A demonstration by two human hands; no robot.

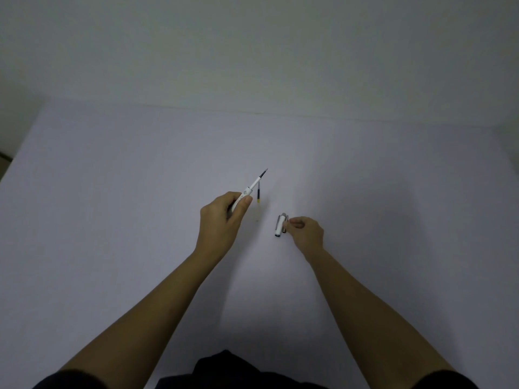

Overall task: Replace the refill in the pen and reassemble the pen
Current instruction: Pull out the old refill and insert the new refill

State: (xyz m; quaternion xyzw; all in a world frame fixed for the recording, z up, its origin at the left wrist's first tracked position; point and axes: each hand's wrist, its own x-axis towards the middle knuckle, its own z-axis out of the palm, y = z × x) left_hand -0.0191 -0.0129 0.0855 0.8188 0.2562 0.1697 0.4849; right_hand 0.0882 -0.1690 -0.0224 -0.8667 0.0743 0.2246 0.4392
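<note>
Nearest the camera, dark sleeves (70, 379) at the bottom edge, with two bare forearms reaching forward over a pale lavender counter (112, 220).

On the right, right hand (304, 230) curled low over the counter, thumb and forefinger pinched together at the side of a small white pen cap (280, 225). Cap short, white, with a grey end and a clip along one side; lying flat, long axis running almost straight away from the camera, grey end farther off. Touching the fingertips or only just beside them: cannot tell.

On the left, left hand (224, 217) closed around the lower part of a white pen barrel (248, 193), thumb pressed along its side. Barrel slim and white, with a dark ring partway up and a dark, pointed tip; held off the counter, tilted, long axis pointing up and away to the right, tip at the far end.

Just beyond the left thumb, a loose refill (258, 193) flat on the counter: thin dark tube with a yellow end nearest the camera, long axis pointing nearly straight away, crossing close beside the barrel in the view.

Farther out, bare counter up to a straight far edge, then a plain pale grey-green wall (252, 51). Dim, even light; a sliver of darker floor or furniture at the far left edge, too small to identify.
</note>
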